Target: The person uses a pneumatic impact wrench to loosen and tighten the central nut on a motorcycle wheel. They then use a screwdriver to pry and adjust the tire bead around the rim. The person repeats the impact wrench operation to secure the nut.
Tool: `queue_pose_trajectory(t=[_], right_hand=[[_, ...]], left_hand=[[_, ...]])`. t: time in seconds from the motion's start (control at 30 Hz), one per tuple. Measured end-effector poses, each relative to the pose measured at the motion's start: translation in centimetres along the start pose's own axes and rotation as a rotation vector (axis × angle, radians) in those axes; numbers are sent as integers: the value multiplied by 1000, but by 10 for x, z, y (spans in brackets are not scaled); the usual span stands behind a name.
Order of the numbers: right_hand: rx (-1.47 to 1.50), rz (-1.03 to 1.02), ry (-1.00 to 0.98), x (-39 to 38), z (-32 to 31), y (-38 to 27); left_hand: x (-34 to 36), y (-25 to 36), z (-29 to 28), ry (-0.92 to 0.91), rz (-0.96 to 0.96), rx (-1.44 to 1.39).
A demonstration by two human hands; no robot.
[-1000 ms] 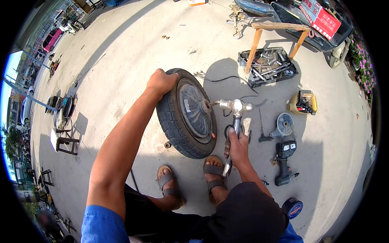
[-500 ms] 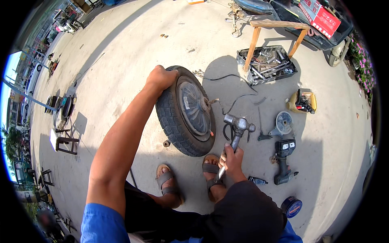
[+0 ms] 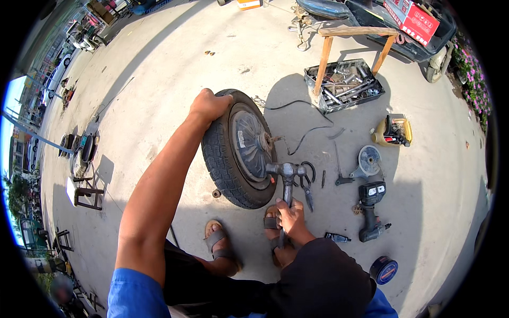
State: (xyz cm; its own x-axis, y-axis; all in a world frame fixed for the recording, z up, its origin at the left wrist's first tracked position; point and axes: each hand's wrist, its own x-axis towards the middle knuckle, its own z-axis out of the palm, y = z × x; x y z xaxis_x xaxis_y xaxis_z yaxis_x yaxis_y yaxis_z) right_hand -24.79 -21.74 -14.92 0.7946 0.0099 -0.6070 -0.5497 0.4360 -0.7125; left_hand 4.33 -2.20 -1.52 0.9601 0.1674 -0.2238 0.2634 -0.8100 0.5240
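Note:
A wheel point(image 3: 220, 164) with a black treaded tyre stands on the concrete, tilted, between my feet and the tool crate. My left hand point(image 3: 211, 106) is closed over the tyre's top edge. Its silvery hub cover point(image 3: 248, 140) faces right, with a cable coming out of the axle. In my right hand point(image 3: 293, 220) is a ball-peen hammer point(image 3: 286, 170), gripped by its handle. The hammer's flat face is at the lower right edge of the hub cover; whether it touches, I cannot tell. Black-handled scissors point(image 3: 308, 196) lie on the ground just right of the hammer.
A black crate point(image 3: 352, 105) of sockets and wrenches sits under a wooden frame point(image 3: 358, 31). To the right are a cut yellow container point(image 3: 378, 137), a round metal part point(image 3: 369, 159), a cordless power tool point(image 3: 369, 212), a tube point(image 3: 337, 237) and a round tin point(image 3: 383, 270).
The hammer has swung left and down, from beside the wheel to the hub cover's edge, uncovering the scissors. The wheel has shifted slightly left, with my left hand still on it.

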Motion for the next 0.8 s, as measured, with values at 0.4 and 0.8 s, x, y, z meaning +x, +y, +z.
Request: queue_pose_trajectory(t=[0.4, 0.8], right_hand=[[-3, -254, 28, -1, -5, -11], [-418, -393, 37, 13, -41, -13]], left_hand=[[-10, 13, -3, -33, 8, 67], [-17, 4, 1, 54, 89, 162]])
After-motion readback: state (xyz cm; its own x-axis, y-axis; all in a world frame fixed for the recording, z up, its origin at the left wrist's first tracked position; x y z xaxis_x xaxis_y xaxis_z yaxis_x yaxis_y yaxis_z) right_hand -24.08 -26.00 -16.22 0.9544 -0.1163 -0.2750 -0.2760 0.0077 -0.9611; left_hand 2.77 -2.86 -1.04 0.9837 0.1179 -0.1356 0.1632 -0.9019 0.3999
